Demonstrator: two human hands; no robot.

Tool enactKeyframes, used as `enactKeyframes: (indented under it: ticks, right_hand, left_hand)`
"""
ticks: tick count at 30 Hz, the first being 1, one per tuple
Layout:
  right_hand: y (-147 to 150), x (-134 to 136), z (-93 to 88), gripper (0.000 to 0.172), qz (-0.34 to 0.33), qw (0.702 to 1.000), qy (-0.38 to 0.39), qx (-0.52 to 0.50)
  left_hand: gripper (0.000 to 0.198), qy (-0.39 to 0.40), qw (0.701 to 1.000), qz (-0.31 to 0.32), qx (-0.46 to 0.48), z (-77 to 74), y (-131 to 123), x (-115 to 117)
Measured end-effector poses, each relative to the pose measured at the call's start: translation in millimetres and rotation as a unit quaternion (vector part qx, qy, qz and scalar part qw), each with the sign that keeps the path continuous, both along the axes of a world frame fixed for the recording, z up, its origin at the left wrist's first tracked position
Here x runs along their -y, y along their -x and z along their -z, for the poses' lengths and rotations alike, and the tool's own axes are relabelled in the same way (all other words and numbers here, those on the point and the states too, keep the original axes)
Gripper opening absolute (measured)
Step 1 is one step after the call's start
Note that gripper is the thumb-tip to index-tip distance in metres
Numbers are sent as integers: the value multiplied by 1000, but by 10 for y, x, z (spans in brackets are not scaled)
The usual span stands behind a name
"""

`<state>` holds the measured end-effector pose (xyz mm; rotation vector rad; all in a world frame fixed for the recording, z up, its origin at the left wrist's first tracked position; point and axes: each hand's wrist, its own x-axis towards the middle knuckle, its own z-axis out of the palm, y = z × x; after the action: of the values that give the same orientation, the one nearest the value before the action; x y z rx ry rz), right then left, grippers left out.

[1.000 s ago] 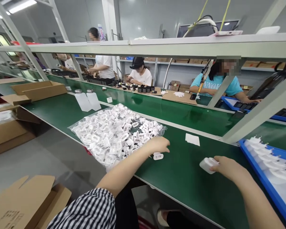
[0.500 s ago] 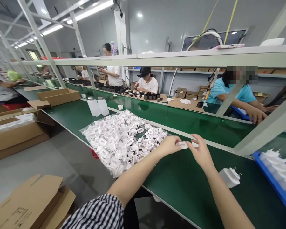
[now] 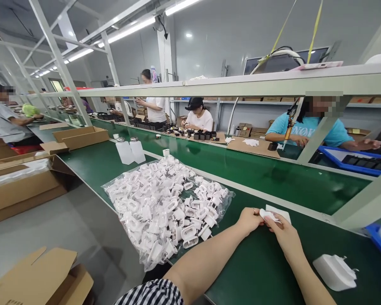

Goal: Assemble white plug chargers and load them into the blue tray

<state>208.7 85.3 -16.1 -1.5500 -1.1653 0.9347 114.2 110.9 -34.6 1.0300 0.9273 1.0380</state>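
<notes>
A small white plastic part [image 3: 269,215] is pinched between my two hands above the green bench top. My left hand [image 3: 250,221] closes on its left end, and my right hand [image 3: 285,235] has thumb and fingers closed on the right end. The fingers cover much of the part. Just behind my right hand lies a flat white piece [image 3: 284,213], partly hidden. To the left, a heap of white plastic plug housings [image 3: 165,199] is spread on a clear plastic bag. A larger white plug adapter with metal pins [image 3: 334,272] lies right of my right forearm.
Two white bottles [image 3: 130,150] stand behind the heap. A blue tray [image 3: 376,237] is at the right edge. Cardboard boxes [image 3: 22,182] sit at left. A metal post [image 3: 355,203] rises from the bench. Co-workers sit across the green conveyor [image 3: 257,169].
Both hands have moved lower and slightly right in view, and closer together on the white plastic part. The camera view has shifted, taking most of the blue tray out of view.
</notes>
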Motion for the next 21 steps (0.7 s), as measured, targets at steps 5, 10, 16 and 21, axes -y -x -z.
enactKeyframes:
  ticks: [5,10,16,21]
  right_hand:
    - [49,85,-71,33,-8,998,24,54]
    - [8,59,-36,37,2,997,37,64]
    - [23,61,-32,30,19,999,35,-31]
    - [32,63,46,24,14,999,22,-41]
  left_hand:
    - [18,6,1000,-6,-19,-3,-11,7]
    - [19,-1,1000,-26,-15,4,-15,38]
    - [35,-20,998,-48,-47,-18,23,97]
    - [38,-2,996,-33,-79,-102,61,156]
